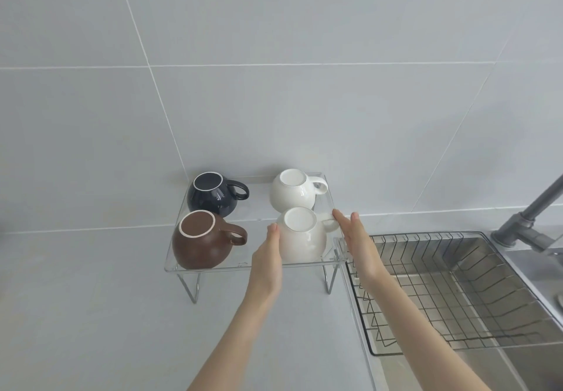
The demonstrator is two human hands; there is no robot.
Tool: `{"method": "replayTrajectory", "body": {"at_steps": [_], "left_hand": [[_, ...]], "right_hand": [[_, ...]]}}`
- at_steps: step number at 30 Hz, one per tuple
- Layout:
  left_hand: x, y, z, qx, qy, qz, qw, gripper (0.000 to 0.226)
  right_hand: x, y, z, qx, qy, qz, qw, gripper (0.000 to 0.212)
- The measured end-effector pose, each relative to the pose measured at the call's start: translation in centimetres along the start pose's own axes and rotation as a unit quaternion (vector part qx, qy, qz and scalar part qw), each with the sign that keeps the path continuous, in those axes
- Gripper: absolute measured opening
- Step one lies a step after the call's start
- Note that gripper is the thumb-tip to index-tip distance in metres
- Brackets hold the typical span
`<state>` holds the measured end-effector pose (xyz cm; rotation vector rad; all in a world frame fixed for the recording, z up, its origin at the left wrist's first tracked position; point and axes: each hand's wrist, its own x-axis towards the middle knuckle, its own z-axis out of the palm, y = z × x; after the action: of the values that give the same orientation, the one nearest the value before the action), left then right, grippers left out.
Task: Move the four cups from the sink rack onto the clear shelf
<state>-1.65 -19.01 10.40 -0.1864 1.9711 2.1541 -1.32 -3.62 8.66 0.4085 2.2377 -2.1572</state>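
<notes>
Four cups stand upside down on the clear shelf (pixel 213 266): a dark blue cup (pixel 213 195) at back left, a white cup (pixel 294 191) at back right, a brown cup (pixel 198 244) at front left and a second white cup (pixel 301 238) at front right. My left hand (pixel 268 256) lies flat against the left side of the front white cup, fingers straight. My right hand (pixel 355 235) is stretched out beside that cup's handle, fingers straight, at the shelf's right edge. Neither hand wraps around the cup.
The black wire sink rack (pixel 457 284) sits over the steel sink (pixel 487 269) to the right with no cups in it. A grey faucet (pixel 524 220) rises at the far right. The shelf stands on thin metal legs on the grey counter (pixel 91 299) against the tiled wall.
</notes>
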Motion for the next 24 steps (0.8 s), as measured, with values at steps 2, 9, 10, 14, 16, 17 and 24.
{"method": "replayTrajectory", "body": {"at_steps": [2, 9, 10, 14, 16, 17, 24], "left_hand": [[0.2, 0.0, -0.3, -0.001, -0.002, 0.005, 1.000, 0.047], [1.3, -0.2, -1.2, 0.008, -0.046, 0.000, 0.999, 0.034], [1.4, -0.2, -1.3, 0.012, -0.052, -0.001, 0.999, 0.029], [1.6, -0.2, -1.5, 0.021, -0.067, 0.004, 0.998, 0.028], [1.9, -0.5, -1.5, 0.023, -0.068, 0.011, 0.997, 0.041], [2.0, -0.7, -1.5, 0.029, -0.062, 0.012, 0.998, 0.047], [2.2, 0.4, -2.0, 0.208, -0.073, 0.014, 0.975, 0.040]], "right_hand": [[-0.7, 0.1, 0.0, 0.004, -0.003, -0.006, 1.000, 0.054], [-2.1, 0.9, 0.1, 0.010, 0.003, 0.003, 1.000, 0.053], [-2.2, 1.0, 0.1, 0.011, 0.003, 0.004, 1.000, 0.052], [-2.4, 0.9, 0.1, 0.009, 0.000, 0.000, 1.000, 0.053], [-2.5, 0.8, 0.1, 0.008, -0.004, -0.003, 1.000, 0.054], [-2.5, 0.7, 0.1, 0.005, -0.007, -0.003, 1.000, 0.054], [-2.8, -1.2, -0.4, -0.079, -0.008, -0.003, 0.997, 0.048]]}}
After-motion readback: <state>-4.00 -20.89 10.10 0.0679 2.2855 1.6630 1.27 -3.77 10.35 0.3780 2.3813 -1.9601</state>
